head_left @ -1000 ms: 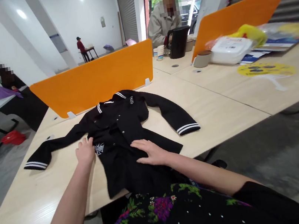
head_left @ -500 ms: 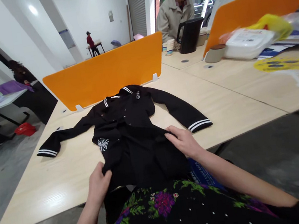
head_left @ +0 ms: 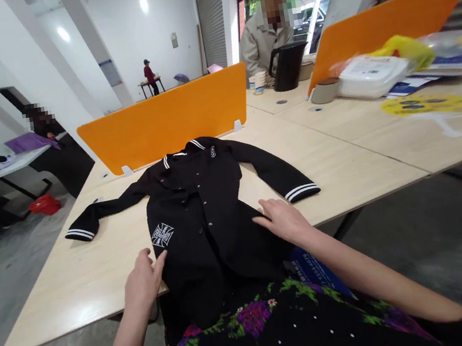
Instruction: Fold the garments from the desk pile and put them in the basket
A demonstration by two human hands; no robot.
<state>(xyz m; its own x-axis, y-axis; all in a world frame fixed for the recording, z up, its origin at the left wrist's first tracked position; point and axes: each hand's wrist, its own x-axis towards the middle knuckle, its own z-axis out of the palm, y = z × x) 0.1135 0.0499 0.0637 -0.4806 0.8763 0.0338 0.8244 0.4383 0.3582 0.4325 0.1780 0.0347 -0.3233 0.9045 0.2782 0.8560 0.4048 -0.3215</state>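
Note:
A black button-front jacket (head_left: 188, 237) lies spread on the table with its collar at the far end. White stripes ring the cuffs and collar, and a white cross-shaped emblem (head_left: 163, 235) marks its left-hand side in view. Its lower part drops over the near table edge toward my lap. Beside the jacket's left edge is my left hand (head_left: 142, 281), thumb and fingers apart, not gripping. My right hand (head_left: 285, 221) rests at the opposite edge near the striped cuff, fingers loosely stretched out over the cloth and table.
An orange divider (head_left: 167, 124) stands behind the collar. To the right are a black pitcher (head_left: 289, 66), paper cups (head_left: 260, 83), a white plastic box (head_left: 374, 75) and a yellow fan (head_left: 432, 106). A person in a light jacket (head_left: 252, 42) is across the table.
Both hands have let go of the jacket's lower edges. The bunched front has opened out flatter, showing more buttons, and its bottom now hangs lower toward my lap.

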